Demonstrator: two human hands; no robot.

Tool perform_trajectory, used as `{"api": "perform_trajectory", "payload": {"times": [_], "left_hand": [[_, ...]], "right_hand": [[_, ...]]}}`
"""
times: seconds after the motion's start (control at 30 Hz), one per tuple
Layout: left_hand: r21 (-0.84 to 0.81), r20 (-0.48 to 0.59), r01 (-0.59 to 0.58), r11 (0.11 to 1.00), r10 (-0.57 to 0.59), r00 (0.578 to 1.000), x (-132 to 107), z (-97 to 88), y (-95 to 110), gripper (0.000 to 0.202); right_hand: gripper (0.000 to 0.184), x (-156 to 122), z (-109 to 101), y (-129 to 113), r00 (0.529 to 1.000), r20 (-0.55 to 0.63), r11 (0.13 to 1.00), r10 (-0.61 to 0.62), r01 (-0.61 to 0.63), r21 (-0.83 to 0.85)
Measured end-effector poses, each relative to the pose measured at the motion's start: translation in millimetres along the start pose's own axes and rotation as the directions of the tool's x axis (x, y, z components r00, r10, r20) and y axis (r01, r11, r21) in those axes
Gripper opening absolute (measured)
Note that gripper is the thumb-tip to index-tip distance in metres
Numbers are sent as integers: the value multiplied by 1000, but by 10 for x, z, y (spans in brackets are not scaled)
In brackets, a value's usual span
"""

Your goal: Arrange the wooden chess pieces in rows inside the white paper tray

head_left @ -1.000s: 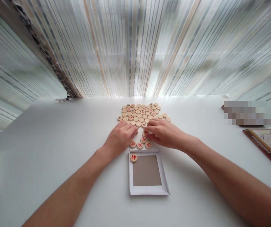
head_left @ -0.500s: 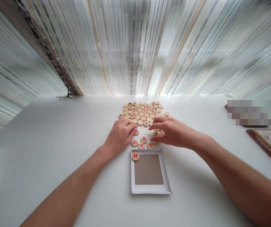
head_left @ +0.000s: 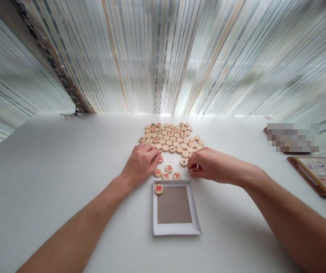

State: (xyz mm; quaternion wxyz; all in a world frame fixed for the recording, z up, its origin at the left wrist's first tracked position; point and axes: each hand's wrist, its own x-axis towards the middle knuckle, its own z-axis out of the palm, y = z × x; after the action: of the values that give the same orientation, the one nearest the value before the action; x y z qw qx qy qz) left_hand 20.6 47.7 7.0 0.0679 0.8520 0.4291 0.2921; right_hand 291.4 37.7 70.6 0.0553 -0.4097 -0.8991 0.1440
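The left hand (head_left: 140,161) lies at a red-marked disc (head_left: 161,159); the right hand (head_left: 214,165) curls beside a black-marked one (head_left: 183,162). From here I can't tell whether either grips anything.

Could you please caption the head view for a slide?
Left hand and right hand among round pieces on a table, beyond a tray with a red-marked piece at one corner.
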Motion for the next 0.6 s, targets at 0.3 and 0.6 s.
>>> {"api": "perform_trajectory", "payload": {"times": [0.3, 0.6], "left_hand": [[3, -1, -1, 1000, 1, 1000, 4, 3, 12, 17], [12, 0, -3, 1000, 3, 1000, 7, -2, 20, 15]], "right_hand": [[21, 49, 87, -75, 992, -105, 997, -68, 70, 20], [20, 105, 334, -88, 968, -224, 993, -115, 114, -17]]}}
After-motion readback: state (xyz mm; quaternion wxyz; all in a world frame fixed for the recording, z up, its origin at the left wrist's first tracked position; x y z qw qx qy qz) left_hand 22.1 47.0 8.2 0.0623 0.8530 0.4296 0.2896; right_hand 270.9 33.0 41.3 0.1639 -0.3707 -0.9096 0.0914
